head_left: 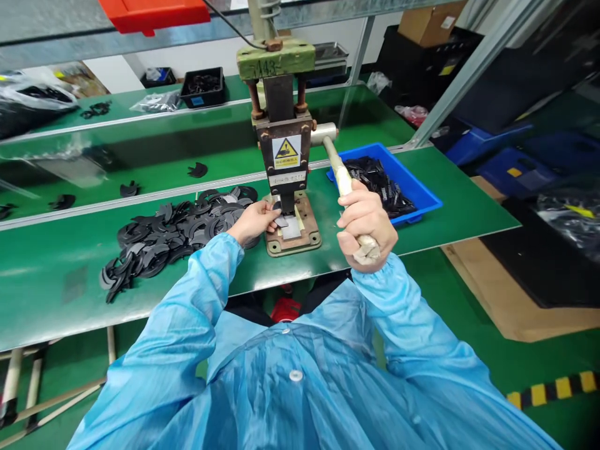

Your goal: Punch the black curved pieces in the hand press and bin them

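A hand-operated arbor press (285, 125) stands on the green bench, with a warning label on its front. My right hand (368, 226) is wrapped round the taped end of its lever (338, 167). At the press base (305, 234), my left hand (257, 222) pinches a small dark curved plastic part (280, 221) beside the foot of the ram. Fingers hide some of that part. To the left of the press lies a heap of black curved plastic parts (178, 234), close to my left hand.
A blue tray (424, 201) of small black pieces sits right of the press. Behind, a few dark parts (197, 169) lie along a green belt. A black bin (202, 97) stands on the back ledge. An orange-red bin (154, 14) is overhead.
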`<action>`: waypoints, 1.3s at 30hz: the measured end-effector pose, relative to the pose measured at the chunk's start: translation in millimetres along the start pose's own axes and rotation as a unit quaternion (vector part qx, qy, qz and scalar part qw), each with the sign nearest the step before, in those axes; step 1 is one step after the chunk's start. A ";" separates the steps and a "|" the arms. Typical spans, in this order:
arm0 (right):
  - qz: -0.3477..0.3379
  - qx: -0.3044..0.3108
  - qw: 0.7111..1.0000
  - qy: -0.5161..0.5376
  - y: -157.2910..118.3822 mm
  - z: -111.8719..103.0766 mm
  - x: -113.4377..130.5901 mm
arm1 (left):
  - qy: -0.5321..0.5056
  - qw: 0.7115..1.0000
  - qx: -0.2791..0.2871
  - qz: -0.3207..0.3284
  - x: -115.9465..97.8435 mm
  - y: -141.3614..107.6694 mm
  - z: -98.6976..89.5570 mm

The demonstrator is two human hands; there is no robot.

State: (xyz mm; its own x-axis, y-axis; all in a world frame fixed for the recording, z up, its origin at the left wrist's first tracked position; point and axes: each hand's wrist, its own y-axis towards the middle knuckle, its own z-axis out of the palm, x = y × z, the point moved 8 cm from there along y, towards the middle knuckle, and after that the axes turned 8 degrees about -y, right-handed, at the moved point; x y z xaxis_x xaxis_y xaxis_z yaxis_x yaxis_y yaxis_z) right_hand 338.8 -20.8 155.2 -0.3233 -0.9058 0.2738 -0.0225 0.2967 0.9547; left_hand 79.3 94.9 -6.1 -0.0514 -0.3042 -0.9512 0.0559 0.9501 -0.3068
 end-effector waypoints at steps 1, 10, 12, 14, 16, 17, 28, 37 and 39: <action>-0.001 -0.004 1.000 0.001 -0.1 0.0 0.2 | 0.004 1.000 0.000 -0.004 0.2 1.4 1.6; 0.014 -0.033 0.999 0.010 -2.2 1.8 1.3 | 0.053 0.997 0.023 -0.051 -1.4 12.4 9.4; 0.016 -0.040 0.999 0.011 -2.6 1.7 1.0 | 0.048 0.996 0.025 -0.071 0.1 13.1 11.1; 0.016 -0.044 0.999 0.008 -3.1 1.1 0.9 | 0.043 0.994 0.022 -0.095 2.5 12.0 11.8; 0.019 -0.038 0.999 0.006 -3.6 0.9 0.5 | 0.042 0.993 0.017 -0.110 4.1 10.1 12.0; 0.023 -0.032 0.999 0.006 -3.8 1.0 0.1 | 0.042 0.993 0.013 -0.113 4.1 9.2 12.0; 0.021 -0.010 1.000 0.008 -1.8 0.0 -0.3 | -0.046 0.998 -0.008 -0.042 -7.8 -16.2 25.1; 0.001 -0.063 0.998 0.008 -3.8 0.1 -11.6 | 0.173 0.970 -0.109 0.132 2.9 -88.2 -92.9; 0.000 -0.073 0.997 0.016 -4.1 0.8 -12.2 | 0.302 0.921 -0.213 0.124 -2.1 -94.5 -144.8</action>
State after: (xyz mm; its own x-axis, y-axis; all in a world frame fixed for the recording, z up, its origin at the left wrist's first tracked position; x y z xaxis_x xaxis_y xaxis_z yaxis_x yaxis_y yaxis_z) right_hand 342.1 -10.7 147.9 -0.2923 -0.9160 0.2746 0.1166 0.2509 0.9610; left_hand -70.2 15.8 29.5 -0.6414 -0.1031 -0.7602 -0.2486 0.9654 0.0788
